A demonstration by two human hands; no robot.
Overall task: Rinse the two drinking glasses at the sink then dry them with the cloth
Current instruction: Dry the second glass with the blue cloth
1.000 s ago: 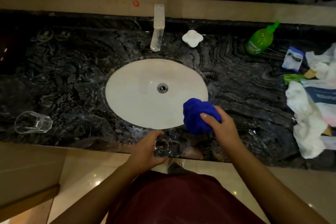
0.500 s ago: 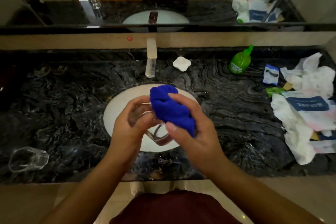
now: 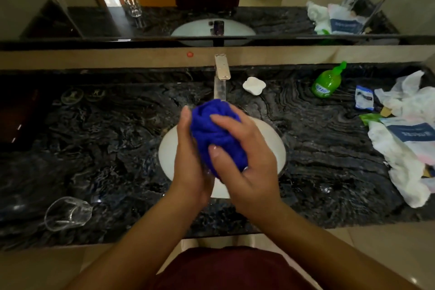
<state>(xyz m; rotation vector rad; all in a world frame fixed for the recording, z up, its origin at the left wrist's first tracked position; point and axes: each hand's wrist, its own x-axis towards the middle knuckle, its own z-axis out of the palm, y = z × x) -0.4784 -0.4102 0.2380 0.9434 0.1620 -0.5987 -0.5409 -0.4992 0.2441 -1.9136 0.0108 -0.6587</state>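
Over the white oval sink [image 3: 270,139] both hands meet around a bunched blue cloth [image 3: 211,129]. My left hand [image 3: 188,162] is wrapped around a drinking glass that the cloth and fingers hide almost fully. My right hand [image 3: 244,162] presses the blue cloth over and around that glass. A second clear glass [image 3: 68,214] lies tilted on its side on the dark marble counter [image 3: 106,148], at the front left, apart from both hands.
A chrome tap [image 3: 222,77] stands behind the sink with a white soap dish [image 3: 254,86] beside it. A green bottle [image 3: 327,82], packets and crumpled white bags [image 3: 404,148] crowd the right side. A mirror runs along the back wall.
My left hand lifted the glass from the counter's front edge up over the sink. My right hand brought the blue cloth onto it, and now the cloth covers the glass almost fully.
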